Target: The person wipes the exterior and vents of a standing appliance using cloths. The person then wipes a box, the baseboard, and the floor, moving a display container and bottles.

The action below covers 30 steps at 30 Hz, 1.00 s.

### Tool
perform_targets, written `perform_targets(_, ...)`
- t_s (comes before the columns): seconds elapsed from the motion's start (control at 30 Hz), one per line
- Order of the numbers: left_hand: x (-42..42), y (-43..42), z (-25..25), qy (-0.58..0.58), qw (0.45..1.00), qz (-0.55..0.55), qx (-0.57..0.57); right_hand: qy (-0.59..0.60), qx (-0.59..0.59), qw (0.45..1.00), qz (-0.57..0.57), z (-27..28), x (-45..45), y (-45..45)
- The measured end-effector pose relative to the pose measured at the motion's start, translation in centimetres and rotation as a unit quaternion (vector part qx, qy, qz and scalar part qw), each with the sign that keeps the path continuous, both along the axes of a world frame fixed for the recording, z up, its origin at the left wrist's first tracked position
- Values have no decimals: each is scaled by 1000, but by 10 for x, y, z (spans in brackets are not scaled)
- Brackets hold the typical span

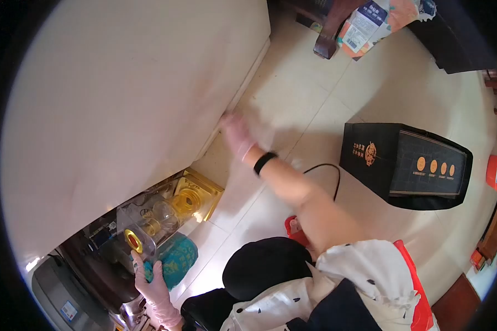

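Holds both hands well apart, each in a thin pinkish glove. Rests the left hand against the near end of a clear case, with a fingertip at a gold ring and the thumb by a teal patterned item; cannot tell whether clamped on anything or only touching. Reaches with the right hand, blurred, to the foot of a large pale panel; cannot tell whether touching it, nor whether with fingers spread or closed.

Located just beside the panel's lower edge, the clear case. Looks see-through and glossy, with the gold ring around a reddish-brown centre at one end and a shiny gold square base at the other. Contains, or shows through its wall, rounded clear and amber shapes, too blended to part.

Farther off, on pale floor tiles, a black box, printed with a gold emblem and four gold ovals, with contents hidden. Near a dark wooden leg, a colourful printed carton, ragged at one end, with contents likewise hidden. Below the panel, near the left hand, a grey container with a pale label, with inside not visible.
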<state>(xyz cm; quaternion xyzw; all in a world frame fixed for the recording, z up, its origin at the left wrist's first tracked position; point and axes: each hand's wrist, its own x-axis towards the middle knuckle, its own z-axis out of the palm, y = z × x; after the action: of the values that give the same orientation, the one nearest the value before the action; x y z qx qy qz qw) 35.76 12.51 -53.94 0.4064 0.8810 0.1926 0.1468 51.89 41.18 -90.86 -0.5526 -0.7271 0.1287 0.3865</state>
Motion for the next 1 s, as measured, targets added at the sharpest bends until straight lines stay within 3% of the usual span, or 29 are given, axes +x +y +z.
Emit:
perform_targets(0.07, 3, 4, 3, -9, 1000, 0, -5, -28, -73, 987, 139, 53, -5, -35)
perform_targets(0.17, 3, 3, 7, -19, 1000, 4, -15, 8, -156, 978, 140, 70, 26, -2)
perform_targets(0.23, 3, 4, 6, -28, 999, 9, -23, 44, -86, 995, 29, 71, 56, 36)
perform_targets(0.37, 19, 12, 12, -49, 997, 59, -6, -30, -120, 992, 14, 62, 34, 22)
perform_targets(0.43, 10, 9, 7, -45, 999, 30, -4, -105, -6, 994, 20, 56, 8, -10)
perform_targets(0.47, 7, 8, 5, -42, 999, 29, -1, -20, -101, 993, 58, 58, 11, -5)
perform_targets(0.5, 3, 6, 3, -41, 999, 26, 2, -19, -98, 993, 55, 54, 23, 9)
perform_targets(0.57, 6, 4, 4, -64, 997, 31, 9, -197, -145, 969, -31, 57, 59, 53)
perform_targets(0.6, 9, 5, 3, -64, 997, 36, 6, -197, -147, 969, -26, 58, 66, 68)
perform_targets(0.67, 12, 8, 8, -60, 997, 53, -1, 18, -164, 986, 17, 54, 75, 75)
perform_targets(0.73, 11, 7, 7, -65, 997, 49, 5, -75, -136, 988, 7, 46, 38, 28)
perform_targets(0.8, 9, 5, 3, -70, 996, 45, 19, -159, -40, 982, 97, 22, -11, -27)
perform_targets(0.97, 2, 2, 5, -18, 1000, 8, -10, -115, -132, 980, 93, 48, 16, 10)
perform_targets(1.0, -4, -2, 0, 26, 999, -15, -19, -34, -112, 992, 49, 61, 23, 17)
